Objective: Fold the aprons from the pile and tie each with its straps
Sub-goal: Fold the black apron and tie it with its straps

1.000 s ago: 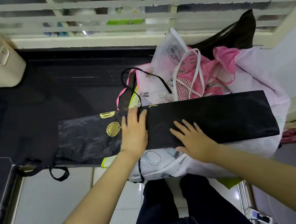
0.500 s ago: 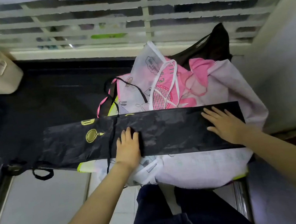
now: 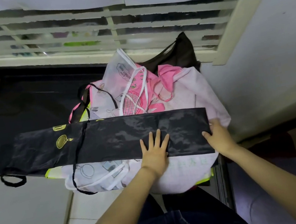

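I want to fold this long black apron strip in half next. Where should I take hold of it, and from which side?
Take the black apron by its right short end, coming from the right with thumb on top and fingers under. That end is a straight, free edge on the pile, where the right hand grips it; the left hand presses the middle flat.

Black apron [image 3: 109,139]: glossy, yellow print, folded into one long flat strip. Lies crosswise under the flat left fingers [image 3: 158,136], its right end held at the right fingers [image 3: 213,121].
Black strap [image 3: 80,147]: loose, draped across the strip, left of both sets of fingers.
Apron pile [image 3: 189,93]: pink and white, crumpled, beneath and beyond the fingertips.
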Tool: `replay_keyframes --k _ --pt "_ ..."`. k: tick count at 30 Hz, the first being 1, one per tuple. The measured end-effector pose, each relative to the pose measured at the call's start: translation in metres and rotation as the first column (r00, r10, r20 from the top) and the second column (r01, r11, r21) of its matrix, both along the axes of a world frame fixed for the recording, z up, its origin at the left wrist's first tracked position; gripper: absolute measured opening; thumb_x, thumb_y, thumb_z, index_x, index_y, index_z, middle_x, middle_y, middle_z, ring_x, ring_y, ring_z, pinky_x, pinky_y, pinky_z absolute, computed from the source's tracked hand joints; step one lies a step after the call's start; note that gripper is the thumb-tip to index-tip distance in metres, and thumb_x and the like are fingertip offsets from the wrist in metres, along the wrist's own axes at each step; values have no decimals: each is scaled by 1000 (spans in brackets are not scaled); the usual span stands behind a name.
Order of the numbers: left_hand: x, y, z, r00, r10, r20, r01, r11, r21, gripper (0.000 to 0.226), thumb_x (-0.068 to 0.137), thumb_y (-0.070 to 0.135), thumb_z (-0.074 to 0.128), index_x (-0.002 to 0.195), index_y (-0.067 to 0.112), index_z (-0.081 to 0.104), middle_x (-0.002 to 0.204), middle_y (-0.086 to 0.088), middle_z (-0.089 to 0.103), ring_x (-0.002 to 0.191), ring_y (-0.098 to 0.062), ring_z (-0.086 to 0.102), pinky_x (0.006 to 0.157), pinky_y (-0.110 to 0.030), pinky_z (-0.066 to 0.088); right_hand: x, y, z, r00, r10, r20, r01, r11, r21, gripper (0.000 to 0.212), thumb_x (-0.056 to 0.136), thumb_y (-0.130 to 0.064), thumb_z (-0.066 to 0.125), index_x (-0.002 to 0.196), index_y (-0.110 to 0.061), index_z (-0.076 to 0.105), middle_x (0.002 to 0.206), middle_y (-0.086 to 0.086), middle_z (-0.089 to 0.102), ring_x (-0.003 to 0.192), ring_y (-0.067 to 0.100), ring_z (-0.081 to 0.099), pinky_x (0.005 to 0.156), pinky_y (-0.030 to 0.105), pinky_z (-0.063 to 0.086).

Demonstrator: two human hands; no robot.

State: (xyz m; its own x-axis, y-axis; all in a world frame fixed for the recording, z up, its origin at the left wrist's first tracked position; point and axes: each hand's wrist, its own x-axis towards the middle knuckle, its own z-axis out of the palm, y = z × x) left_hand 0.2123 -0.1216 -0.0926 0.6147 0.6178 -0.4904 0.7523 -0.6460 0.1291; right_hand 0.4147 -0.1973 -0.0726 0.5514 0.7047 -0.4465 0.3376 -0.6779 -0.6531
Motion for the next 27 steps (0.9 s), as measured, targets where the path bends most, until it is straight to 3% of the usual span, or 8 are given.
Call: replay_keyframes --k 4,8,12,18,20,22,24,27 --pt "-2 -4 -4 1000 -4 -4 4 999 42 62 101 32 25 149 27 -13 157 -6 -18 144 -30 -16 113 -58 -6 6 2 10 996 0 -91 2 1000 23 25 93 -11 56 115 0 50 103 7 57 99 21 55 79 22 39" --pt "1 -6 0 1000 19 -3 -19 999 26 65 99 31 29 150 26 -11 158 -6 -17 144 -31 -16 114 -58 -6 12 4 25 988 35 -150 -26 998 63 9 92 -14 59 84 -13 56 79 2 61 73 18 60 58 20 45" --pt "12 -7 11 996 72 53 -66 993 -102 73 95 28 42 151 23 -5 158 -8 -14 144 -30 -16 115 -56 -7 12 16 45 981 56 -187 -37 994 105 13 91 -13 60 94 -3 53 74 6 62 43 11 55 44 21 45" --pt "40 -13 33 932 199 302 -77 925 -372 77 89 16 48 152 22 4 159 -5 5 146 -22 1 117 -50 -3 0 48 95 970 62 -234 10 955 297 11 89 -8 57 100 -6 53 68 5 61 38 4 53 40 18 44" --pt "43 -9 44 816 332 473 -92 883 -460 70 83 14 47 148 18 22 150 -8 30 138 -23 26 116 -41 18 -8 58 111 960 64 -272 32 942 334 13 90 -7 56 102 -8 51 68 5 59 40 4 52 40 17 43" --pt "41 -1 62 632 488 602 -155 841 -518 46 90 7 43 136 14 43 129 -7 54 117 -18 50 101 -25 36 -19 70 127 948 68 -311 53 930 364 14 90 -7 56 102 -9 50 70 3 57 45 7 53 38 15 41" --pt "34 14 86 441 616 653 -254 783 -567 26 98 8 40 117 17 56 106 2 64 96 -11 57 88 -24 40 -34 82 137 938 84 -335 57 919 390 16 90 -8 57 104 -9 50 73 1 56 50 7 53 38 14 40" --pt "14 41 130 214 731 648 -307 680 -666 28 102 24 35 107 17 62 90 8 62 85 -7 57 88 -29 44 -64 101 145 929 142 -342 21 902 431 17 89 -8 58 104 -11 48 74 -1 54 50 1 54 41 13 39"
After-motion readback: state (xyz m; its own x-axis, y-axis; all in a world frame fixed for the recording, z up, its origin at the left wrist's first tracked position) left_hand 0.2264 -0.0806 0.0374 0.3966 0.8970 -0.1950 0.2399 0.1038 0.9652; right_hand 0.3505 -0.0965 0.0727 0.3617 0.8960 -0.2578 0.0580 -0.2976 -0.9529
